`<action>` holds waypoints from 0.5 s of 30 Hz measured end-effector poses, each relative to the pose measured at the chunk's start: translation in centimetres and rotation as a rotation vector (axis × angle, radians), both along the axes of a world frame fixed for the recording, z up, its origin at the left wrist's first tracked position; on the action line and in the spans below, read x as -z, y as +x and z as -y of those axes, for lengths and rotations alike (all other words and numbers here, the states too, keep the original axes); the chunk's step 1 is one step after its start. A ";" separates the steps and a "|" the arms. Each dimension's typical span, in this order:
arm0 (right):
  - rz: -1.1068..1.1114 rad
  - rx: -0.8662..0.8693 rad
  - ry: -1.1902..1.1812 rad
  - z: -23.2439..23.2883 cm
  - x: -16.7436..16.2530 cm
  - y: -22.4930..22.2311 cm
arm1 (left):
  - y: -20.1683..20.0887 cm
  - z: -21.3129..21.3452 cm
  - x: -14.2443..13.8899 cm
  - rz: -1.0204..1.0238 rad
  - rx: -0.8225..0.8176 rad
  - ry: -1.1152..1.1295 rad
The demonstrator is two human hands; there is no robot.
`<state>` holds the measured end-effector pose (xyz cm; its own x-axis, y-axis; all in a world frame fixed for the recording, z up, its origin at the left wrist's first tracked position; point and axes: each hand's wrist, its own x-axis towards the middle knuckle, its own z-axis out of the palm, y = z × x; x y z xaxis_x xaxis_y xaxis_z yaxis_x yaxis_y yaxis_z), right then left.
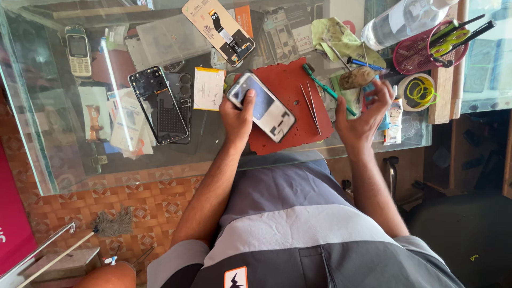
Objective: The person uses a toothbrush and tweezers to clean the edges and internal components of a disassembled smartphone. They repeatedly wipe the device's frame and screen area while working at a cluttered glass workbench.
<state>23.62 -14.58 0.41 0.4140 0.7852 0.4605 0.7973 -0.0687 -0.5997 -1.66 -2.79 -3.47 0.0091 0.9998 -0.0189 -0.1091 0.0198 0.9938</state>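
While the left hand's (237,114) fingers (248,96) press down on the opened phone (261,105), pinning it to the red mat (290,101), the right hand (362,114) hovers right of the mat, fingers spread and empty. One shove could likely skid the phone onto the tweezers (311,106) beside it. Its bare silver-grey back shows dark cut-outs.

A glass counter (48,160) catches bright daylight in streaks, over a floor (154,205) of woven-patterned orange-brown tiles, with a pink panel (13,224) at the left edge and deep shadow at the right.
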 end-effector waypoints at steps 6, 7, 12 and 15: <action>-0.122 -0.041 0.009 -2.5 1.0 1.9 | -0.8 -1.9 -1.0 -0.306 0.360 -0.012; -0.177 -0.038 -0.006 -2.8 0.9 1.9 | -0.6 -1.8 -1.3 -0.333 0.337 0.017; -0.008 -0.249 0.046 -4.2 -1.7 0.4 | 0.5 -1.3 -2.3 -0.377 0.235 0.081; -0.068 -0.341 -0.103 -4.1 -3.5 -2.2 | 0.7 -1.3 -2.3 -0.378 0.229 0.074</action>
<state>21.42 -10.45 3.93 0.1469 0.9245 0.3517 0.7432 0.1315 -0.6560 -0.97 -1.50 -1.16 0.2367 0.9715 0.0082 0.2609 -0.0717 0.9627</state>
